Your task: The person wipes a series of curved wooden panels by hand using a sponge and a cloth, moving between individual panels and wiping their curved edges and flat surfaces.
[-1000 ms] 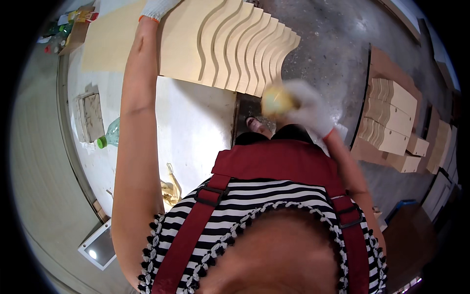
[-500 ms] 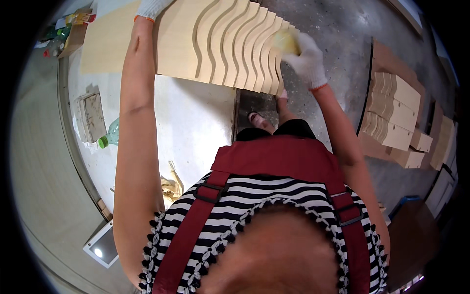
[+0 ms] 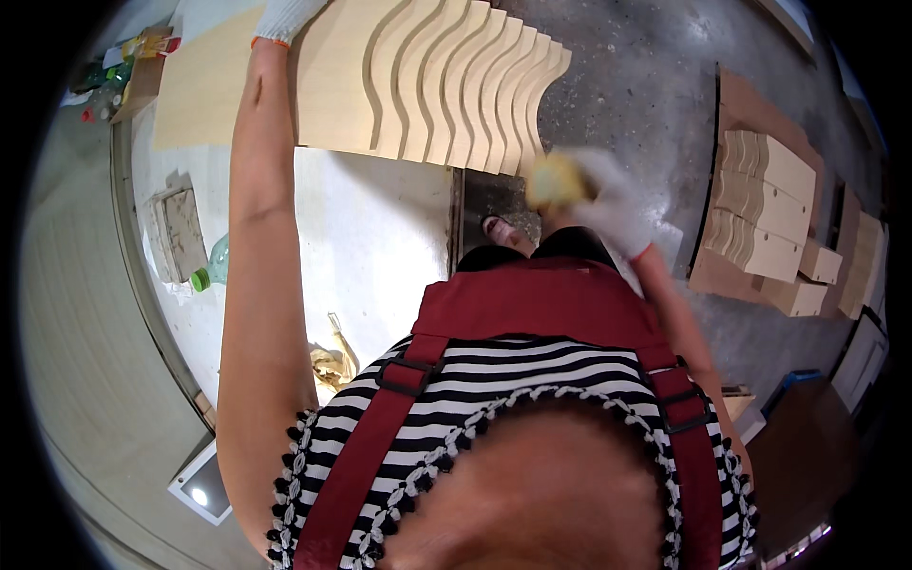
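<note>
Pale wooden boards with wavy ends (image 3: pixel 446 85) lie stepped one over another at the top of the view. My left hand (image 3: pixel 287 19), in a white knitted glove with an orange cuff, rests at their far left part; its fingers run out of the picture. My right hand (image 3: pixel 617 204), gloved alike and smeared by motion, grips a yellowish sponge-like block (image 3: pixel 556 180). The block is just by the near right corner of the wavy ends; whether it touches them I cannot tell.
The boards lie on a white tabletop (image 3: pixel 380 218). On it are a dirty rectangular block (image 3: pixel 179 233), a green-capped bottle (image 3: pixel 201 278) and a crumpled tan bundle (image 3: pixel 331 366). More wavy-ended boards (image 3: pixel 768 204) are stacked on brown sheets at the right.
My right hand has swept with the yellowish block from the boards' right edge toward my body, past their near corner. My left hand stays in almost the same place.
</note>
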The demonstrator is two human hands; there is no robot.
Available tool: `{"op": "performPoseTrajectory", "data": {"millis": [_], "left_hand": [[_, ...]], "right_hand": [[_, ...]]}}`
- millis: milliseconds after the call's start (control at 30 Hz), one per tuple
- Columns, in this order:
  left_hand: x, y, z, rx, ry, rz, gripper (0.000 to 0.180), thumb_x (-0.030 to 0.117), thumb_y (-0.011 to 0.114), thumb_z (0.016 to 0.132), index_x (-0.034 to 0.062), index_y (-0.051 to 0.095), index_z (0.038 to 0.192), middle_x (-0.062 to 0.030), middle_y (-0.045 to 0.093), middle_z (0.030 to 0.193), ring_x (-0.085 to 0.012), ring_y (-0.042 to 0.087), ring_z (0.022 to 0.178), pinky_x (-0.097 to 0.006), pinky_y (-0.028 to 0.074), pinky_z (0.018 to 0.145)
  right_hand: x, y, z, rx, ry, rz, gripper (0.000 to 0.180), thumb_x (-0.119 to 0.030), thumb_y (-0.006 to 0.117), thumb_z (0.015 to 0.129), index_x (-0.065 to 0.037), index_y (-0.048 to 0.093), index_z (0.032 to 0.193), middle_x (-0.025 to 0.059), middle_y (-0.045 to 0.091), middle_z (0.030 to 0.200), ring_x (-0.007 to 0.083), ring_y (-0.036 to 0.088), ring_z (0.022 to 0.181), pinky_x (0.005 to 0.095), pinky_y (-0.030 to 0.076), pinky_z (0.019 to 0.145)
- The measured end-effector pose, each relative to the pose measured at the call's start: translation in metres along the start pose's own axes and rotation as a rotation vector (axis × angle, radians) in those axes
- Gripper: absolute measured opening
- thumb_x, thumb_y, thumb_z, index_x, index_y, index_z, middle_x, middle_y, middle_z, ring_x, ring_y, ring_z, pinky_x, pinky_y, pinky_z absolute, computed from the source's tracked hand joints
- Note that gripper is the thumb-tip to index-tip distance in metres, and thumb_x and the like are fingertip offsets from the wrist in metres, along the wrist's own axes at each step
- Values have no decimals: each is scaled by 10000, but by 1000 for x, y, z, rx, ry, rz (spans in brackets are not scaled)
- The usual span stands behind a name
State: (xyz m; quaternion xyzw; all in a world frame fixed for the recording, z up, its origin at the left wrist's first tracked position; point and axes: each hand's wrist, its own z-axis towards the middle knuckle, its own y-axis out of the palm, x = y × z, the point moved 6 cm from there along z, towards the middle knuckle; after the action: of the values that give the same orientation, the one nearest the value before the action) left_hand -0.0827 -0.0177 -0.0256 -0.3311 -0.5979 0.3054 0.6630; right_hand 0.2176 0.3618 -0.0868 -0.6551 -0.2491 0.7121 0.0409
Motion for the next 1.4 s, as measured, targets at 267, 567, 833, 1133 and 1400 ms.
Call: {"op": "performPoseTrajectory", "data": {"millis": [267,567,833,1133,1400], "left_hand": [[28,5,-8,-11,-78,31,406,365,678,943,-34,738,910,-68,696,800,-163,618,744,-366,507,651],[20,8,-3,-31,-93,13,355,335,685,950,17,722,798,-22,634,712,-101,558,662,-329,438,537],[5,9,4,2,-92,-66,386,372,692,954,-12,725,980,-85,701,920,-157,618,836,-346,513,712],[-11,-5,4,-67,-71,32,450,403,598,1013,-3,718,1168,-84,717,1064,-159,631,976,-325,504,881],[4,2,1,-125,-112,50,546,536,668,925,14,777,1039,-70,755,872,-156,676,815,-322,524,802]], "right_hand": [[86,-61,140,443,95,10,575,-176,813,793,-30,639,1322,140,713,1192,227,694,1052,323,534,936],[42,-5,82,258,-129,-136,539,-295,815,787,-125,663,1275,110,682,1157,324,638,1074,391,519,959],[19,15,4,81,-91,-112,585,-51,798,707,-75,661,1276,132,678,1200,322,610,1142,390,503,995],[37,-16,-25,183,97,49,591,-84,806,713,-80,660,1286,128,677,1151,293,635,1116,370,505,986],[-5,-1,4,276,-221,-102,615,-107,849,674,-77,666,1260,121,670,1179,321,626,1095,382,513,972]]}}
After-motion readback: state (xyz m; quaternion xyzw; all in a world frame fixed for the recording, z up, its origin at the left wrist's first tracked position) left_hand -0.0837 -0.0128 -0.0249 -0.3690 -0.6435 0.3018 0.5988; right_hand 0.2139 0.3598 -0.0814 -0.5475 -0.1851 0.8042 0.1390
